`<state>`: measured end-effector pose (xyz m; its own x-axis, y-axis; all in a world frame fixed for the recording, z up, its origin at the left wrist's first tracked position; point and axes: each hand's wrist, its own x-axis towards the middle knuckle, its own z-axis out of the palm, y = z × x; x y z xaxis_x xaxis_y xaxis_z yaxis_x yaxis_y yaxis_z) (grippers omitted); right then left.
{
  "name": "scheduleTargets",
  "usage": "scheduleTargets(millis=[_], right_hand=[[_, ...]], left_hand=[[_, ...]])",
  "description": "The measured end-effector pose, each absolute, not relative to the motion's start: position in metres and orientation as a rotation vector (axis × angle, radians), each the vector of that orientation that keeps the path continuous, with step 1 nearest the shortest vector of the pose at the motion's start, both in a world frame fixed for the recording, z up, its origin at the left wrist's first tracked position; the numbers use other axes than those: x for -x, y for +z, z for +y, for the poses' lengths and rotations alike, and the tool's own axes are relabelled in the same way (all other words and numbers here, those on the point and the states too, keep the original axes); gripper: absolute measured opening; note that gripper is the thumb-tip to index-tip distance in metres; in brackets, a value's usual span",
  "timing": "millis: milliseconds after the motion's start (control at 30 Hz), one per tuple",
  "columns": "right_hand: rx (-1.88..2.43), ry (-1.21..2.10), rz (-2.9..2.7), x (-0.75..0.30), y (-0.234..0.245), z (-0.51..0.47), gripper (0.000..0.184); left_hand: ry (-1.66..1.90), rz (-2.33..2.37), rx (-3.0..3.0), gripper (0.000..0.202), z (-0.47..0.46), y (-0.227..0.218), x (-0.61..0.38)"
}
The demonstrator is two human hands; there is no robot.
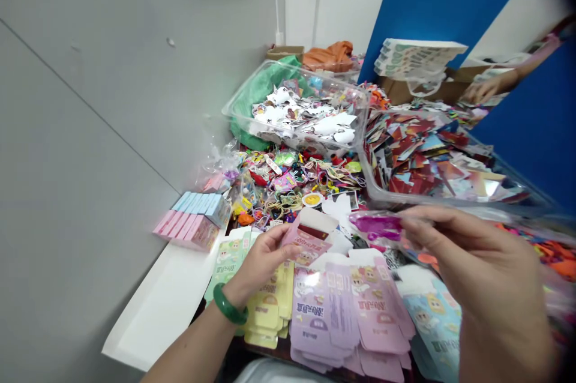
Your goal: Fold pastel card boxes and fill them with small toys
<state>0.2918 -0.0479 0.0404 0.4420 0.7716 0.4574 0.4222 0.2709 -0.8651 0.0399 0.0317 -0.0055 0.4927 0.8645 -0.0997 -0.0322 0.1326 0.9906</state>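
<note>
Working left to right, I have the left hand (258, 263) pinching a pink card carton (306, 245) at its fingertips, with flat lilac carton blanks (324, 317) just below the grip. The right hand (488, 275) pinches a clear packet of magenta plastic (375, 226) between thumb and fingers.

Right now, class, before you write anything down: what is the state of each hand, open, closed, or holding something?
Left hand: closed, holding a pink printed card.
Right hand: closed, pinching a magenta plastic packet.
</note>
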Motion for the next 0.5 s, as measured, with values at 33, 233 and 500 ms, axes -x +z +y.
scheduleTargets(millis=[33,233,500], right_hand=[[1.341,0.276,-1.270,-0.290,0.043,-0.053,0.004],[1.228,0.073,-1.816,-0.278,0.055,-0.067,0.021],[1.320,0.025,-1.856,-0.281,0.051,-0.072,0.015]], left_hand=[[0.759,0.853,-1.290,0.037,0.031,-0.005,-0.040],[0.723,0.892,-1.329,0.032,0.023,-0.004,-0.041],[0.558,0.807,-1.348,0.039,0.026,0.001,-0.039]])
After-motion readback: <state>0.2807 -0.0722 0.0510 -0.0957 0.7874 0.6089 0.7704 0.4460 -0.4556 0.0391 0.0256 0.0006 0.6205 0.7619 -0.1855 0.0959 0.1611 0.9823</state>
